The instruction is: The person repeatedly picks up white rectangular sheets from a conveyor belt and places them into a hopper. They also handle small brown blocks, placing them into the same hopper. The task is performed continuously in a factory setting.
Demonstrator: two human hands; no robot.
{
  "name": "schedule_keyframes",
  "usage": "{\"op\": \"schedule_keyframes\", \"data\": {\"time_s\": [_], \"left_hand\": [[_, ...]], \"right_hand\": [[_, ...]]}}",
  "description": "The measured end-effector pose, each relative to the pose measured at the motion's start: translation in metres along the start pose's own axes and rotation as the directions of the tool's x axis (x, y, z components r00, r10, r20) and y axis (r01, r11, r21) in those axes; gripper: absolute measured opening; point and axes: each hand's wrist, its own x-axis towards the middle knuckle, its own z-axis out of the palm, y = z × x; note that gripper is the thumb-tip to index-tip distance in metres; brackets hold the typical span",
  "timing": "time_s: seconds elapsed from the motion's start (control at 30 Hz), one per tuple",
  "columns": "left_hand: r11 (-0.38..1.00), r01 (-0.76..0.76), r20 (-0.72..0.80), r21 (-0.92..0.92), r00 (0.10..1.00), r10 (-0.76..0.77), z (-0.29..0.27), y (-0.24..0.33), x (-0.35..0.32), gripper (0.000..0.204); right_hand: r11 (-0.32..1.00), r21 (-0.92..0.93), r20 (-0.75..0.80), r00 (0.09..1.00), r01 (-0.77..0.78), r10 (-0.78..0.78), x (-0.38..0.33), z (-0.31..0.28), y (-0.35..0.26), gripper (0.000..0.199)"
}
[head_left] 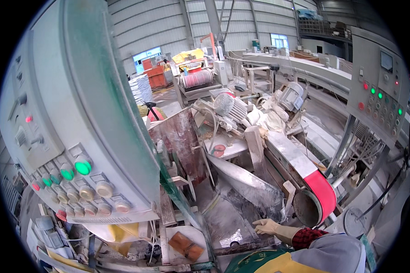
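My right hand [268, 226], in a cream glove with a red checked cuff [305, 237] behind it, reaches in from the lower right. Its fingers point left, slightly bent and apart, and I see nothing held in them. Just beyond the fingertips curves a grey, dust-coated metal chute [253, 184]. To the right of the hand is a round roller end [306, 207] with a red belt [322, 193] wrapped over it. Below and left of the fingers lies a shiny wet patch [232, 237]. My left hand is out of view.
A control cabinet [91, 109] with lit green buttons fills the left side; another control panel [381, 82] stands at the right. Dusty electric motors [230, 104] sit over the belt machine. An orange-brown block [186, 246] lies on a white surface at the lower middle.
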Motion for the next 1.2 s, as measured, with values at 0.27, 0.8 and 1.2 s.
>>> {"op": "schedule_keyframes", "data": {"time_s": [0.27,0.8,1.2], "left_hand": [[0.975,0.134,0.607,-0.177,0.795,0.001,0.016,-0.032,0.029,0.066],[0.945,0.18,0.606,-0.274,0.795,0.024,-0.006,-0.015,0.017,0.056],[0.924,0.24,0.649,-0.299,0.761,0.012,0.014,-0.013,-0.018,0.055]], "right_hand": [[0.985,-0.167,0.074,0.997,0.036,-0.024,-0.009,0.006,-0.025,0.044],[0.955,-0.282,0.132,0.99,0.091,-0.056,-0.001,0.01,-0.002,0.047],[0.782,-0.561,0.217,0.96,0.271,-0.178,-0.004,0.008,-0.003,0.046]]}}
